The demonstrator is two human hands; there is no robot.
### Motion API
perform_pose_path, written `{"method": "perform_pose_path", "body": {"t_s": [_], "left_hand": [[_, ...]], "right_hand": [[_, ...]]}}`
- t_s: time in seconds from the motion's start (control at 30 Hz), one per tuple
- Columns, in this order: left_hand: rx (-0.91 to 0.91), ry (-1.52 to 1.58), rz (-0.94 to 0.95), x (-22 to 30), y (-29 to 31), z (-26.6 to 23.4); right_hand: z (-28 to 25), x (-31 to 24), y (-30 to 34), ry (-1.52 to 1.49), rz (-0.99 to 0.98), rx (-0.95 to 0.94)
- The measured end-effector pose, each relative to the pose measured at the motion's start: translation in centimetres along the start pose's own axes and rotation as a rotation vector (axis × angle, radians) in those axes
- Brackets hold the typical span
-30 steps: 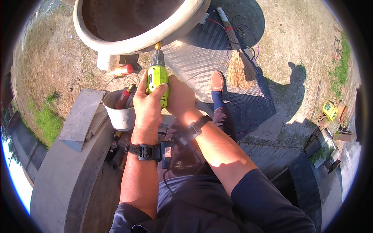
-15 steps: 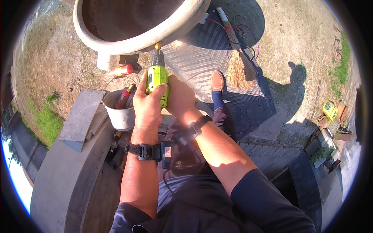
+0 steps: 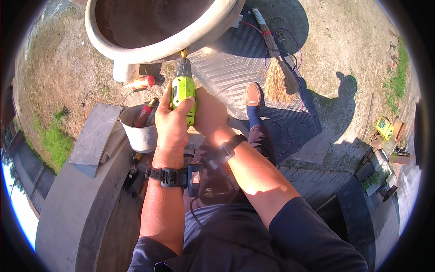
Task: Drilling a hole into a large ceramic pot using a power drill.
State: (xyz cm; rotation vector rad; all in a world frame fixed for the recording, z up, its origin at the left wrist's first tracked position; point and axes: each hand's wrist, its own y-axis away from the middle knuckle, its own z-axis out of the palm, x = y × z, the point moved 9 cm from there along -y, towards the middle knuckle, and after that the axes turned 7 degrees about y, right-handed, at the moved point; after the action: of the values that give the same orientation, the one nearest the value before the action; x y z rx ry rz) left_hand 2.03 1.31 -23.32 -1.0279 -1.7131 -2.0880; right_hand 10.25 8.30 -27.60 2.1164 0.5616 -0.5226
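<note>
Left hand (image 3: 172, 122) wrapped around the green drill (image 3: 183, 93); right hand (image 3: 209, 113) closed on its far side, bracing. Drill points up-frame, tip touching the outer wall just under the rim of the big concrete basin (image 3: 158, 47).

Risk: the bit could skate on the curved wall or bind and twist the wrists, since the surface is rounded and the stance looks seated. The metal bucket (image 3: 141, 133) of tools just beside the left hand could get knocked.

Bit itself is hidden, probably in shadow. Basin is cut off at the top.
</note>
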Motion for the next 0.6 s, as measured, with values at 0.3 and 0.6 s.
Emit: {"method": "perform_pose_path", "body": {"t_s": [0.3, 0.6], "left_hand": [[-0.004, -0.003, 0.005, 0.02, 0.00, 0.00], [-0.007, -0.003, 0.010, 0.04, 0.02, -0.05]], "right_hand": [[0.14, 0.05, -0.02, -0.008, -0.010, 0.003], [0.20, 0.08, -0.04, -0.010, -0.009, 0.012]]}}
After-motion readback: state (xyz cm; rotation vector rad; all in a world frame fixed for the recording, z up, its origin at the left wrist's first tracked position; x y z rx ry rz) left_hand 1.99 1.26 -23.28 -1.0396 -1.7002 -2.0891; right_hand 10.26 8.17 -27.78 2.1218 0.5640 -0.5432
